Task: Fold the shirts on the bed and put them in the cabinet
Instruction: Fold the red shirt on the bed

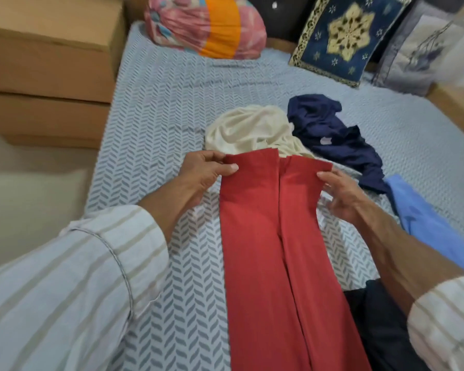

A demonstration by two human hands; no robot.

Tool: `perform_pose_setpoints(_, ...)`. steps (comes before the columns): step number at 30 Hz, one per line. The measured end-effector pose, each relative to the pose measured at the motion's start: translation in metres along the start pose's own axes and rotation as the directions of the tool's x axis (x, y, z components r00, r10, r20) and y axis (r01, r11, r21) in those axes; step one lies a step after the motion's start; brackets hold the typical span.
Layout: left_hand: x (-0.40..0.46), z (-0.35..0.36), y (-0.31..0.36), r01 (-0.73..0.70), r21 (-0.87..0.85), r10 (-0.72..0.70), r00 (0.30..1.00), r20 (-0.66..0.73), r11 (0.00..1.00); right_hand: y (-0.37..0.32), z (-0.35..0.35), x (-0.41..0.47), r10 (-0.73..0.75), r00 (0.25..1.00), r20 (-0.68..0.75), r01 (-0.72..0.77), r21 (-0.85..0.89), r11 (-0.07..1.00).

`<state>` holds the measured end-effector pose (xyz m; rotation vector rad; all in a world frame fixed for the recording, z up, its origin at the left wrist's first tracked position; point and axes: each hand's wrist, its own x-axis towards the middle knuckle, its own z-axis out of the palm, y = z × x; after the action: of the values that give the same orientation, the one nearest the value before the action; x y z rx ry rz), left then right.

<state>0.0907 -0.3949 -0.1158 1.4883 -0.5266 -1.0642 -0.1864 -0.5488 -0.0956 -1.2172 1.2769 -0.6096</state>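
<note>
While mid-fold: long red cotton shirt (276, 236), sides folded inward, far corners pinched by left hand (206, 172), right hand (338, 194). Next, likely: far end toward near hem.

Seeing both arms reaching forward from bottom corners, forearms bare, striped sleeves pushed up past wrists. Left hand (204, 174) palm-down, thumb on top, fingers (212, 156) curled, pinching cloth edge at far left corner. Right hand (340, 191) mirrors it on far right corner: thumb on top of cloth, remaining fingers spread loosely below. Hands level with each other, well apart. Wrists straight, elbows out of view.
</note>
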Motion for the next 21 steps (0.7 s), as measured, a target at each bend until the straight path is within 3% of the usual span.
perform_pose_setpoints(5,-0.067,0.005,0.035,-0.143,0.177,0.142,0.99,0.023,0.974,-0.032,-0.018,-0.061,-0.175,0.985,0.0,0.172,-0.179,0.969)
perform_pose_setpoints(10,-0.139,0.006,0.038,-0.268,0.323,0.228,0.961,0.159,0.908,-0.028,-0.06,-0.123,-0.282,0.954,0.098,0.298,-0.398,0.868)
perform_pose_setpoints(14,-0.195,0.004,0.008,-0.378,0.614,0.276,0.926,0.258,0.693,0.017,-0.085,-0.174,-0.303,0.932,0.198,0.361,-0.558,0.748)
perform_pose_setpoints(17,-0.227,-0.003,-0.028,-0.399,0.68,0.207,0.914,0.349,0.615,0.065,-0.099,-0.203,-0.209,0.944,0.257,0.324,-0.588,0.741)
perform_pose_setpoints(21,-0.252,-0.011,-0.073,-0.292,0.726,-0.008,0.925,0.379,0.623,0.109,-0.108,-0.227,-0.125,0.926,0.356,0.338,-0.635,0.694)
